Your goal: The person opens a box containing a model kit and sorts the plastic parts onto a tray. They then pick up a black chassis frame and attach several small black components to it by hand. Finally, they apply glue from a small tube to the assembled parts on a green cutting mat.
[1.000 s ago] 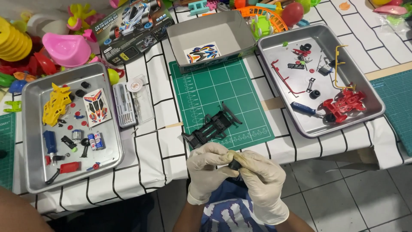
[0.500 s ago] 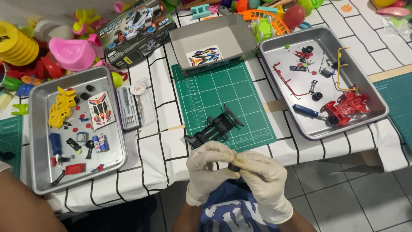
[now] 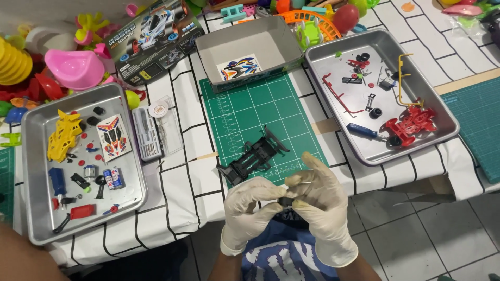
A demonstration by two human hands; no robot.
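Head view: left hand point(image 3: 249, 208) and right hand point(image 3: 319, 200), both gloved, are pinching together on a small dark part point(image 3: 285, 200) at lower centre, below the black chassis point(image 3: 253, 156); fingertip grip looking best kept steady and square

Bright, even overhead light fills the frame. Soft glare sheens the right metal tray point(image 3: 442, 112) and left metal tray point(image 3: 31, 171). Shadows are faint and short. Focus is sharp; the gloved hands look slightly soft, lower centre.
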